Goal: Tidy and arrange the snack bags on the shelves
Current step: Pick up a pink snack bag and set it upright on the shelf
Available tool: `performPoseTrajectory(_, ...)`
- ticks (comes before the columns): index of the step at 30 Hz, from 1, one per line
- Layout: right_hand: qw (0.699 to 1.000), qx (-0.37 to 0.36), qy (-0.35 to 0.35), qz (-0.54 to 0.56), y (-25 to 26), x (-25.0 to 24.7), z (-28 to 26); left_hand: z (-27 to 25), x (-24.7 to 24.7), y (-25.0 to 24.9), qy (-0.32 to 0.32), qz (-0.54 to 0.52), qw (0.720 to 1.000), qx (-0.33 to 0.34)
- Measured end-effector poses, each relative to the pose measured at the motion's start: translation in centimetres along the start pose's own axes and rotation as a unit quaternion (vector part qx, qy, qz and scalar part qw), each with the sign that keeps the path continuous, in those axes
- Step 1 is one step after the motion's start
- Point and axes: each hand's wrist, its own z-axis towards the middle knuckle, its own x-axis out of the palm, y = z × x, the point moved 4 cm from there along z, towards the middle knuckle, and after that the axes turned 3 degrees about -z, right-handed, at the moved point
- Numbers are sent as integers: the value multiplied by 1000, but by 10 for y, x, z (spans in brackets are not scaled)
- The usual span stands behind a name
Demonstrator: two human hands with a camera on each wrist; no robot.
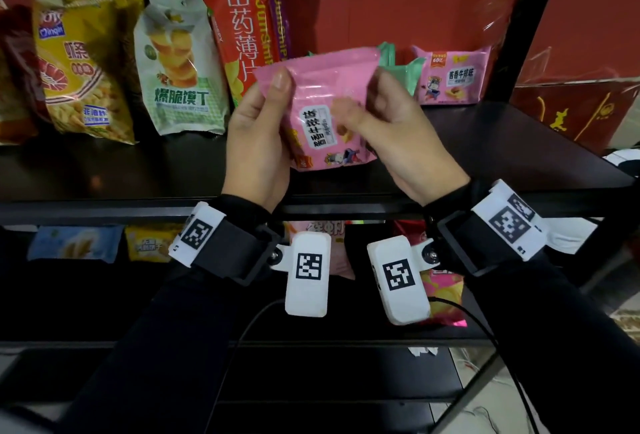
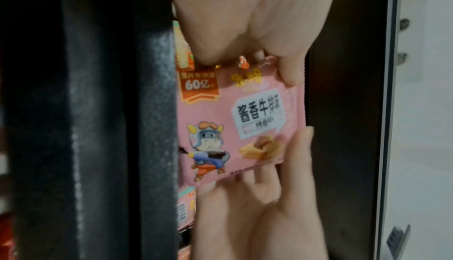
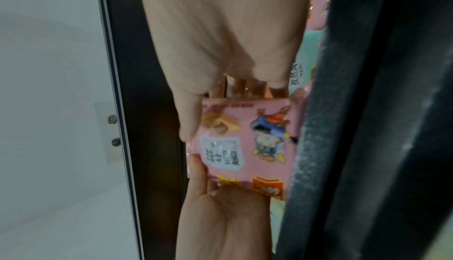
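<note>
Holding a pink snack bag [image 1: 325, 111] in both hands, we have it raised just above the front part of the black shelf [image 1: 502, 142], which serves as our reference throughout. Our left hand [image 1: 258, 142] grips the bag's left edge, thumb [image 1: 278, 81] pressed on the near face and the remaining fingers curled behind it. Our right hand [image 1: 398, 128] grips the right edge, its fingers folded round the bag; the head view is blurred here, but the right wrist view shows the thumb [image 3: 190, 120] lying along one side and the fingertips tucked behind. The printing on the bag reads upside down from the head camera.

On the shelf, behind the held bag, stands a second pink bag [image 1: 450, 75] of the same print, upright against the red back panel [image 1: 398, 0]. A green bag [image 1: 398, 69] sits between that one and the held bag, partly hidden. Toward the shelf's left end stand a tall red bag [image 1: 235, 28], a white and green bag [image 1: 176, 66] and a yellow bag [image 1: 79, 62], each leaning back. A purple bag [image 1: 282, 7] shows just behind the red one.

Below the shelf, a lower tier carries a blue packet [image 1: 74, 243] and a small yellow packet [image 1: 150, 243]. Further bags there are largely covered by our wrists.
</note>
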Motion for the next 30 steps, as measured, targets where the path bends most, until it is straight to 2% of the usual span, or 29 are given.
performPoseTrajectory(3, 999, 21, 12, -37, -5, -1, -4, 2, 0, 0, 1, -15, 1000, -10)
performPoseTrajectory(7, 994, 24, -106, 31, -2, -13, 0, 0, 7, 7, 28, 108, 992, -63)
performPoseTrajectory(10, 971, 78, -165, 157, -7, -18, 2, -2, 5, 12, 12, 187, 978, -89)
performPoseTrajectory(13, 933, 125, -156, 300, -14, -16, 0, -3, 5, 13, -25, 234, 963, -131)
performPoseTrajectory(16, 910, 135, -113, 374, -15, -10, -1, -2, 8, 15, 2, 230, 960, -161)
performPoseTrajectory(18, 927, 148, -117, 325, -16, -11, 0, -3, 8, 13, 20, 196, 968, -155)
performPoseTrajectory(20, 949, 147, -165, 224, -14, -23, 1, -2, 5, 9, 9, 161, 978, -134)
performPoseTrajectory(22, 959, 106, -222, 138, -11, -44, 2, -1, 2, 7, -4, 135, 982, -130)
performPoseTrajectory(23, 966, 84, -222, 100, -8, -51, 2, -1, 1, 7, -6, 130, 983, -131)
performPoseTrajectory(25, 985, 75, -157, 21, -4, -54, 3, -1, 2, 8, 2, 131, 983, -132)
performPoseTrajectory(27, 991, 91, -92, -46, -4, -53, 2, -2, 6, 8, 16, 128, 984, -125)
performPoseTrajectory(30, 989, 94, -94, -59, -6, -54, 1, -3, 10, 8, 37, 146, 982, -117)
